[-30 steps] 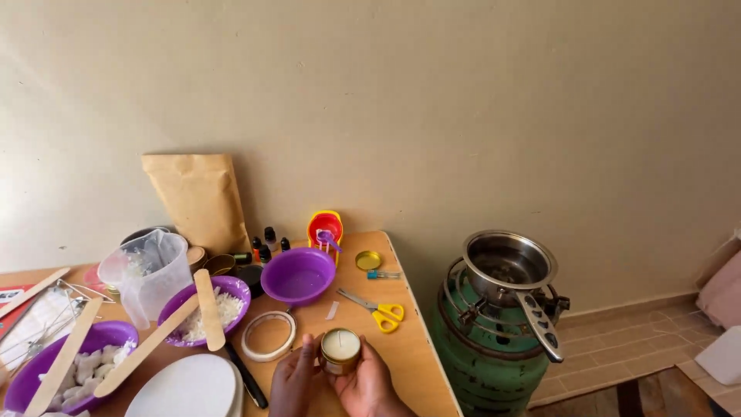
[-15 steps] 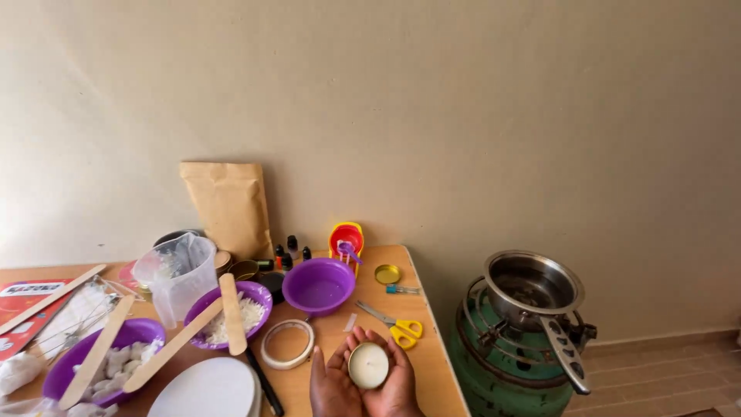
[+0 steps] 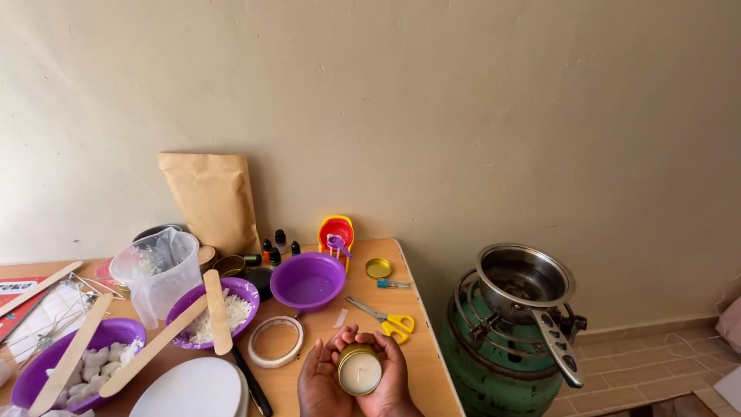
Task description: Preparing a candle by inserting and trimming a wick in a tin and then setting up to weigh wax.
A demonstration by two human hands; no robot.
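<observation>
Candle tin (image 3: 360, 371), small, round, gold-coloured, filled with pale wax and a short wick at centre, tilted toward the camera. Cupped between both hands at the near edge of the table (image 3: 417, 340): left hand (image 3: 320, 382) wraps its left side, right hand (image 3: 394, 371) its right, fingers curled close round the rim. Just beyond the fingertips, yellow-handled scissors (image 3: 386, 318) lie flat; a roll of tape (image 3: 272, 340) sits to the left. Further back, an empty purple bowl (image 3: 306, 280) and a loose gold lid (image 3: 378, 268). Brown paper pouch (image 3: 208, 201), tall, plain-faced, stands upright against the wall. Small dark dropper bottles (image 3: 278, 245) with coloured labels cluster beside it. Red printed sheet (image 3: 15, 292) lies at the far left edge, partly cut off. Off the table to the right, a steel saucepan (image 3: 525, 282) rests on a green gas cylinder (image 3: 494, 363).
</observation>
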